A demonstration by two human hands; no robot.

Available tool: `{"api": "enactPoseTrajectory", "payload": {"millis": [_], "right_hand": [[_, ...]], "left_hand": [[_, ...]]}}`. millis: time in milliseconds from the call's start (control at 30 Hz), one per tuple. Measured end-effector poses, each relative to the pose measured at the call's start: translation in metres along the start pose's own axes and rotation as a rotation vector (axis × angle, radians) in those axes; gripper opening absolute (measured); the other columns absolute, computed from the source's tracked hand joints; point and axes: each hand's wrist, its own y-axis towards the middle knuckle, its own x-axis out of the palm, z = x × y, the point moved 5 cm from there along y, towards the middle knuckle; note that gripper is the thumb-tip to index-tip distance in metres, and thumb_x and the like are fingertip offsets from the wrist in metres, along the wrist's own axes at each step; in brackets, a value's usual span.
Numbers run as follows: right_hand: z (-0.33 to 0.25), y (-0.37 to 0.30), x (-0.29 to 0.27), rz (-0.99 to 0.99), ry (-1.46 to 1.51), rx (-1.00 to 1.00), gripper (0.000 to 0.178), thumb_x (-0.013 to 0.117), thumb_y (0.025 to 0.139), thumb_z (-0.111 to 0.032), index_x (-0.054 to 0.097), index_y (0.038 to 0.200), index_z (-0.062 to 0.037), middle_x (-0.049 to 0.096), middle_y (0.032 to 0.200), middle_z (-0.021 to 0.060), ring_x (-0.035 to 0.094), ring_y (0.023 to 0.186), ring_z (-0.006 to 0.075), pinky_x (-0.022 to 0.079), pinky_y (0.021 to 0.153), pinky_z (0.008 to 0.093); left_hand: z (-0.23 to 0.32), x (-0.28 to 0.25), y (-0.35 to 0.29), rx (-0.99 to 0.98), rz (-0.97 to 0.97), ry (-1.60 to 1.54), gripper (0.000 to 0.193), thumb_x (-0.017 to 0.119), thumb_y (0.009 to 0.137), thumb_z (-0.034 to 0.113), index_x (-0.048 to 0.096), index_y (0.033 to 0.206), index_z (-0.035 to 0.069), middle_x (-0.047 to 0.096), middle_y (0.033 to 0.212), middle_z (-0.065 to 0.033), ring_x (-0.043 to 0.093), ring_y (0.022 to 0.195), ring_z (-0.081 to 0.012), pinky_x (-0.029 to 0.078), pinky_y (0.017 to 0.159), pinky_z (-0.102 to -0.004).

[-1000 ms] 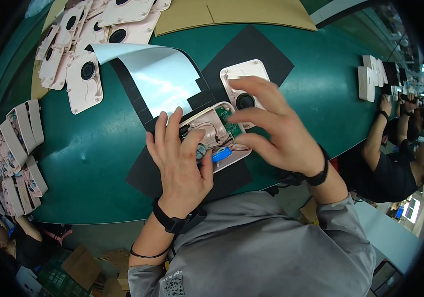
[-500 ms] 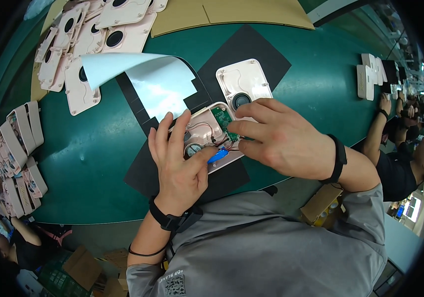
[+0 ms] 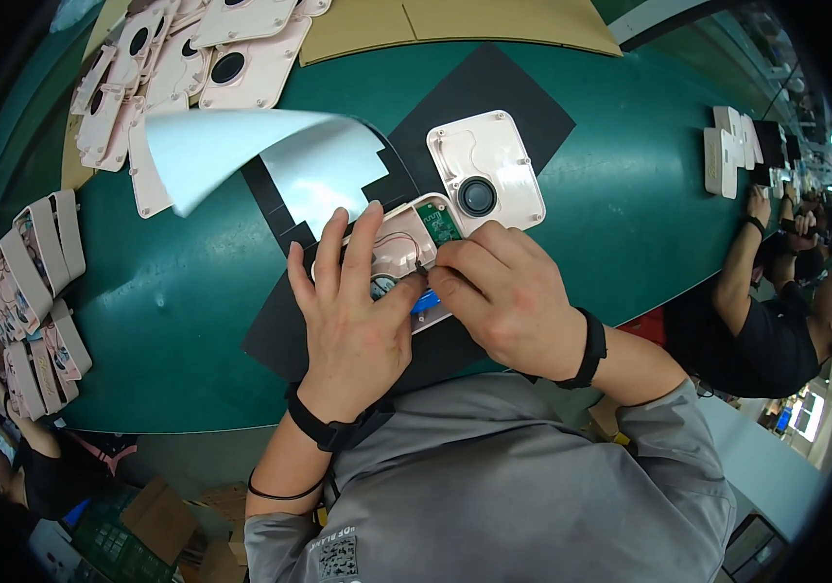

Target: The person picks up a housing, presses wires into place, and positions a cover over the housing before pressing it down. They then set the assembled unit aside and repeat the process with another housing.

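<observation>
A shallow pale pink housing (image 3: 396, 258) lies under my hands on black sheets. Inside it are a green circuit board (image 3: 437, 222), a round part (image 3: 383, 286), thin red and black wires (image 3: 419, 264) and a blue cylindrical part (image 3: 426, 301). My left hand (image 3: 353, 311) rests over its left side, fingers spread across the far rim, thumb bent inward to the wires. The fingers of my right hand (image 3: 508, 296) pinch together at the wires beside that thumb; their tips hide the exact piece held. Just beyond lies a matching panel (image 3: 485, 170) with a black round speaker (image 3: 476, 197).
A curled pale blue sheet (image 3: 231, 146) covers part of the black sheet (image 3: 503, 92). Speaker panels (image 3: 241, 78) pile up at the far left, with several housings (image 3: 47, 253) below them. Cardboard (image 3: 455, 21) lies along the far edge; white boxes (image 3: 721, 160) stand right, near co-workers.
My right hand has drawn inward and lower, its spread fingers now pinched at the wires beside my left thumb. The speaker panel shows more fully. The blue sheet's curled edge has sagged.
</observation>
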Motion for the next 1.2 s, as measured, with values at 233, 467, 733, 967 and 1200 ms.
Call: {"api": "enactPoseTrajectory", "payload": {"millis": [233, 467, 733, 967, 1200], "right_hand": [[-0.006, 0.009, -0.002, -0.222, -0.131, -0.085, 0.026, 0.07, 0.077, -0.014, 0.073, 0.097, 0.0006, 0.058, 0.101, 0.0073, 0.056, 0.093, 0.0241, 0.045, 0.073, 0.0344], [-0.008, 0.01, -0.003, -0.264, -0.153, -0.059, 0.026, 0.07, 0.078, -0.015, 0.073, 0.097, 0.0019, 0.056, 0.099, 0.0073, 0.055, 0.093, 0.0249, 0.046, 0.076, 0.0361], [0.015, 0.02, -0.012, -0.106, 0.161, 0.055, 0.022, 0.07, 0.08, -0.015, 0.074, 0.098, -0.002, 0.062, 0.116, 0.0105, 0.059, 0.111, 0.0308, 0.051, 0.09, 0.0421], [0.01, 0.021, 0.008, 0.054, 0.086, 0.006, 0.02, 0.07, 0.08, -0.015, 0.072, 0.095, -0.0029, 0.062, 0.127, 0.0134, 0.058, 0.122, 0.0335, 0.051, 0.094, 0.0441], [0.002, 0.033, 0.019, -0.1, -0.098, 0.064, 0.018, 0.069, 0.079, -0.014, 0.07, 0.091, -0.0009, 0.061, 0.128, 0.0137, 0.055, 0.125, 0.0326, 0.049, 0.096, 0.0435]], "left_hand": [[-0.009, 0.004, -0.006, 0.026, 0.07, -0.108, 0.022, 0.071, 0.08, 0.001, 0.08, 0.096, 0.014, 0.041, 0.164, -0.0207, 0.033, 0.154, -0.0447, 0.018, 0.121, -0.0686], [0.0, -0.001, -0.002, 0.01, 0.016, -0.051, 0.023, 0.07, 0.082, 0.002, 0.081, 0.097, 0.014, 0.042, 0.164, -0.0209, 0.034, 0.154, -0.0446, 0.017, 0.122, -0.0682], [-0.001, -0.002, -0.001, 0.006, 0.001, -0.037, 0.023, 0.069, 0.083, 0.003, 0.081, 0.099, 0.014, 0.045, 0.161, -0.0202, 0.036, 0.153, -0.0437, 0.018, 0.121, -0.0694], [-0.011, 0.005, -0.001, 0.103, 0.152, -0.209, 0.021, 0.071, 0.079, 0.001, 0.079, 0.096, 0.012, 0.048, 0.158, -0.0227, 0.042, 0.149, -0.0446, 0.025, 0.12, -0.0662], [-0.009, 0.003, 0.0, 0.049, 0.154, -0.262, 0.018, 0.071, 0.08, -0.004, 0.058, 0.09, 0.005, 0.05, 0.155, -0.0273, 0.043, 0.146, -0.0486, 0.028, 0.119, -0.0621]]}}
